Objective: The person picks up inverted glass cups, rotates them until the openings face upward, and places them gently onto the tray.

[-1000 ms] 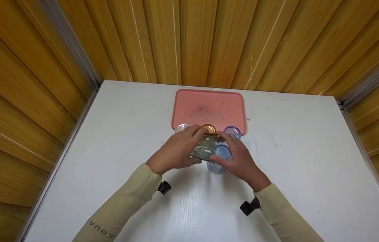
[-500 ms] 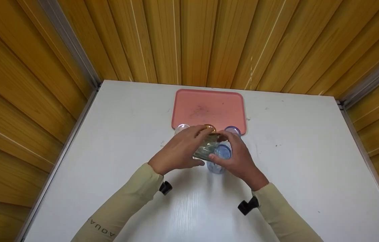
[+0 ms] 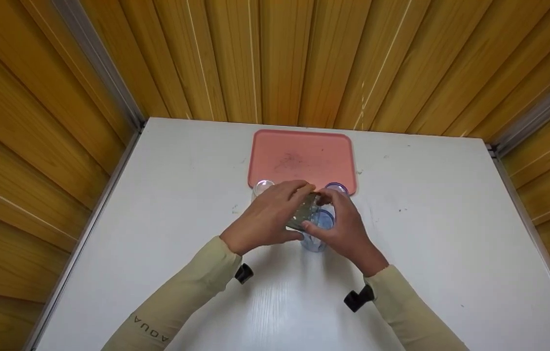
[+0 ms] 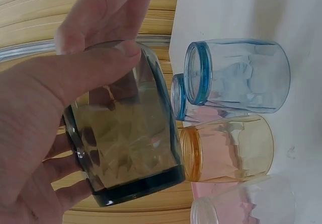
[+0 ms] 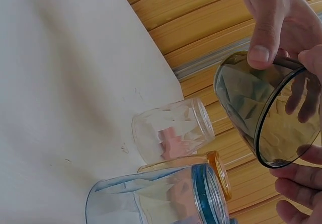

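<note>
Both hands hold a smoky grey-green drinking glass [image 3: 306, 208] above the table, tilted on its side. My left hand [image 3: 270, 214] curls over its left part, fingers on the far side and thumb nearer me. From the other end my right hand [image 3: 345, 226] grips it with thumb and fingers. In the left wrist view the thick base of the grey glass [image 4: 128, 138] shows; the right wrist view shows its open rim. Below and behind stand a blue glass [image 3: 321, 231], a purple-blue-rimmed glass [image 3: 337, 188], a clear glass [image 3: 263, 185] and an amber glass [image 4: 231, 151].
A pink tray [image 3: 301, 156] lies behind the glasses on the white table [image 3: 197, 170]. Wood-look panels [image 3: 284, 58] rise at the back and sides. The upright glasses stand close beneath the hands.
My left hand has shifted slightly right over the grey glass, covering more of it and the amber glass in the head view. The grey glass has turned a little; my right hand barely moved.
</note>
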`<action>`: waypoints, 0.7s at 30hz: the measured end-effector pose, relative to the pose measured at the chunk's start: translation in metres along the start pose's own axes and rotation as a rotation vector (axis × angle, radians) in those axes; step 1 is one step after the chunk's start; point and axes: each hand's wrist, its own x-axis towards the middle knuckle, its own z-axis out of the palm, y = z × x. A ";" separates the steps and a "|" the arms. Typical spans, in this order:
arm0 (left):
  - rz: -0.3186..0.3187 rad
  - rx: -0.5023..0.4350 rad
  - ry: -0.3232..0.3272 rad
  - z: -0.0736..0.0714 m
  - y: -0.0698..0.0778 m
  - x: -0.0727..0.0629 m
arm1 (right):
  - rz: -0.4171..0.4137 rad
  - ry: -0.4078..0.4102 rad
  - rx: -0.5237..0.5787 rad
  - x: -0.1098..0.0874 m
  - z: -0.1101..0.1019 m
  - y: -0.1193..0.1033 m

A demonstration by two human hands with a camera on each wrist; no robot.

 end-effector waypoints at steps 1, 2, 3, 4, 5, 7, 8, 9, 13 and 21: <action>0.003 0.002 0.002 0.000 0.001 0.000 | -0.003 0.002 -0.003 0.000 0.000 0.000; 0.008 0.010 0.005 0.001 0.001 0.001 | -0.002 0.005 -0.007 0.000 0.000 -0.001; 0.012 0.017 0.009 0.001 0.002 0.002 | 0.001 0.007 -0.008 0.000 0.000 -0.001; 0.017 0.023 0.012 0.001 0.003 0.002 | 0.003 0.009 -0.008 0.000 0.000 -0.002; 0.021 0.032 0.013 0.001 0.004 0.003 | 0.005 0.011 -0.009 0.000 0.000 -0.002; 0.027 0.047 0.012 0.001 0.005 0.004 | 0.008 0.012 -0.018 0.000 0.000 -0.003; 0.029 0.054 0.011 0.001 0.005 0.004 | 0.009 0.014 -0.023 -0.001 0.000 -0.003; 0.029 0.056 0.008 0.002 0.006 0.004 | 0.007 0.016 -0.027 -0.001 0.000 -0.003; 0.028 0.059 -0.006 0.002 0.007 0.006 | -0.004 0.024 -0.041 -0.001 0.000 -0.004; 0.048 0.086 0.004 0.003 0.007 0.006 | -0.003 0.027 -0.051 -0.001 0.000 -0.003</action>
